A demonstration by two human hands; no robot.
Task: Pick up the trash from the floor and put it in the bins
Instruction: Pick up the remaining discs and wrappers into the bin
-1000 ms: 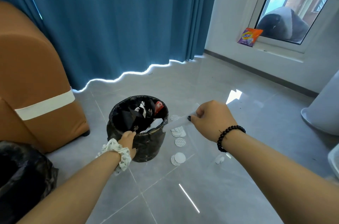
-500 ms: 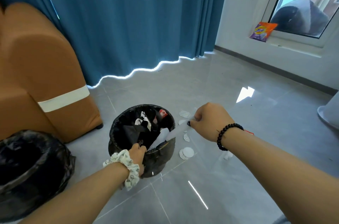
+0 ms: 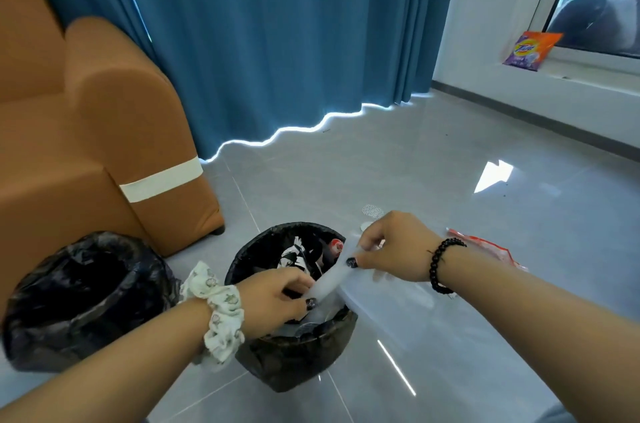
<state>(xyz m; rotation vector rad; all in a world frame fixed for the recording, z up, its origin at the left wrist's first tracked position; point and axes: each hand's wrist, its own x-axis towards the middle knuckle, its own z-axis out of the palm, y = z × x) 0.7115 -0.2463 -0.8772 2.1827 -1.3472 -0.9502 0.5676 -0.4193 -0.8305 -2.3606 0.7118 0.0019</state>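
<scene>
Item: translucent white plastic strip (image 3: 332, 279), slanted over rim of black-lined round bin (image 3: 298, 346).
Right hand (image 3: 391, 249) grip: pinching upper end.
Left hand (image 3: 277, 294) grip: pinching lower end inside bin mouth, apparently guiding it in.
Second black-lined bin (image 3: 86, 298): beside, nearer orange sofa (image 3: 86, 152).

Orange armchair (image 3: 86, 145), blue curtain (image 3: 277, 42), black-lined bin (image 3: 294, 353) (glossy grey floor (image 3: 450, 180)).

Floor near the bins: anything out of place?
Yes. White round pads and a red-and-white wrapper lie loose on the floor, beyond the right hand. They are litter outside the bin.
</scene>
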